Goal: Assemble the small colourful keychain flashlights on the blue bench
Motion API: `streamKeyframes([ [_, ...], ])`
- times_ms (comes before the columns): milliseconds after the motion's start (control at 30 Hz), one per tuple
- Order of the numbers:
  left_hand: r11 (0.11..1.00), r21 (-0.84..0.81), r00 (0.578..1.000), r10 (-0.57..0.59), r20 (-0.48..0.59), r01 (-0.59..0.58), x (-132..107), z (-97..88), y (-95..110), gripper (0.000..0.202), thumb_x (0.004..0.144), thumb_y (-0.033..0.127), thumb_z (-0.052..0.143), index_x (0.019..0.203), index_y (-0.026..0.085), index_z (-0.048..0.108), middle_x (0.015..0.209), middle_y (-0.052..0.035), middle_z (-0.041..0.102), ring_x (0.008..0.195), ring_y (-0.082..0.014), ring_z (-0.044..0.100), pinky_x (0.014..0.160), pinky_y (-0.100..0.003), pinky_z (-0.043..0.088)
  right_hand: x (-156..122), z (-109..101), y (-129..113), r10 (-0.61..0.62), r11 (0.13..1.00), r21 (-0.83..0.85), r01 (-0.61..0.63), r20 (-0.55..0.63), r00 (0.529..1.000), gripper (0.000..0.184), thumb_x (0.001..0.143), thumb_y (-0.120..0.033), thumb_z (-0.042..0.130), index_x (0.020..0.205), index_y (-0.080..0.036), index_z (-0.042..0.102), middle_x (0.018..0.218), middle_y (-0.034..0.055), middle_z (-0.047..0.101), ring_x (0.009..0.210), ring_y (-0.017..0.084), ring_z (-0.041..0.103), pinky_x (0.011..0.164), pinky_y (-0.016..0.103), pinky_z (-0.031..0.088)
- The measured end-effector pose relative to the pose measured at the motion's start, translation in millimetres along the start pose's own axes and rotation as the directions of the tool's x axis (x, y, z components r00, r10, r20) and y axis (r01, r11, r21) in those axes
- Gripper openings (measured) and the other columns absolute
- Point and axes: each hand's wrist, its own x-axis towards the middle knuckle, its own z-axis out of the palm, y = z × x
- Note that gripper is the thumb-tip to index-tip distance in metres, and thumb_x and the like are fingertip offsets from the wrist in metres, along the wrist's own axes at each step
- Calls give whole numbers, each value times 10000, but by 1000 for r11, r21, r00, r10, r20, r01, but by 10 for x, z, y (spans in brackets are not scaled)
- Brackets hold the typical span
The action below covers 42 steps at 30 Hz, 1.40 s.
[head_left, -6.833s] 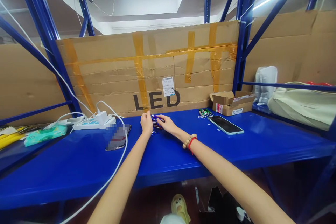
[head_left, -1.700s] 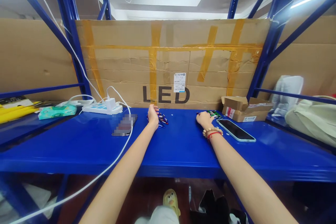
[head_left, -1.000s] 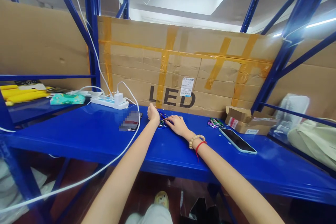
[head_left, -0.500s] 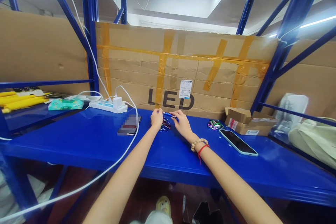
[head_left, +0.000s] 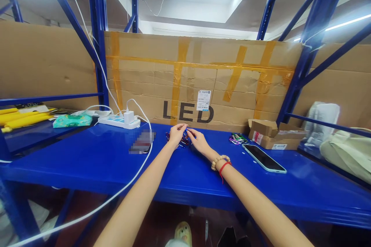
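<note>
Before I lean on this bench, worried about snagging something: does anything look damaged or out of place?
The white cable trails loosely off the front of the bench, so it might snag, and the cardboard panel behind is creased and patched with crisscrossed tape. The pile by the left hand is too small to judge.

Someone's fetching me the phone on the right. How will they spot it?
Find the blue table, then the open box at its right. The phone lies just in front, dark screen up; its pale rim sets it apart from the colourful pile behind.
</note>
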Motion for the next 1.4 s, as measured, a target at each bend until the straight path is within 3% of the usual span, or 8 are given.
streamKeyframes([
  [67,1000,2,1000,4,7,-4,-19,-3,28,70,617,251,662,636,190,691,703,-48,674,656,-166,575,635,-270,437,2,7,-3,3,1000,-14,-2,26,1000,332,905,-321,337,1000,-156,609,763,34,659,705,154,587,706,274,452],
  [167,999,38,1000,6,-15,-5,-29,-14,63,148,656,305,606,629,193,699,637,-37,644,607,-158,538,596,-263,404,-2,-15,-16,7,998,-62,-7,5,1000,324,913,-307,320,1007,-159,592,899,57,661,813,166,591,750,279,439],
  [367,990,-95,974,-118,-194,101,19,-69,164,352,726,332,395,624,165,689,644,-44,617,545,-121,475,550,-242,340,-14,-61,-8,10,952,-305,15,78,997,319,936,-296,301,1075,-194,569,1012,73,653,926,193,580,798,320,397],
  [500,911,-301,938,-327,-114,282,7,-101,259,441,742,381,321,671,131,677,647,-65,622,507,-113,485,499,-230,300,-33,-58,-24,-21,932,-356,64,122,992,318,943,-308,302,1106,-213,559,1089,56,636,968,194,560,810,327,373],
  [600,861,-363,918,-395,-39,355,-25,-103,302,479,747,407,294,705,118,673,651,-71,629,518,-116,516,490,-219,302,-50,-64,-60,-41,930,-357,86,131,990,329,947,-326,287,1100,-220,558,1077,50,639,954,187,554,790,320,361],
  [800,862,-357,917,-396,-33,360,-41,-79,309,482,747,404,288,739,113,671,645,-67,632,513,-111,533,483,-210,305,-63,-78,-90,-56,938,-335,88,102,993,323,918,-414,352,1050,-223,577,1029,37,646,920,180,546,765,315,343],
  [1200,871,-324,914,-405,-43,370,-58,-58,321,481,783,392,270,750,112,660,641,-51,614,497,-91,507,478,-200,313,-51,-61,-56,-55,950,-303,78,84,995,303,908,-383,391,1068,-216,586,1050,47,643,928,182,551,793,332,361],
  [1400,939,-89,933,-341,-114,332,-4,-36,214,380,801,367,364,721,110,633,577,-14,561,409,-57,432,427,-188,287,-35,-42,19,-86,961,-262,90,29,996,319,919,-290,351,1181,-211,515,1129,81,601,1036,198,526,843,355,381],
])
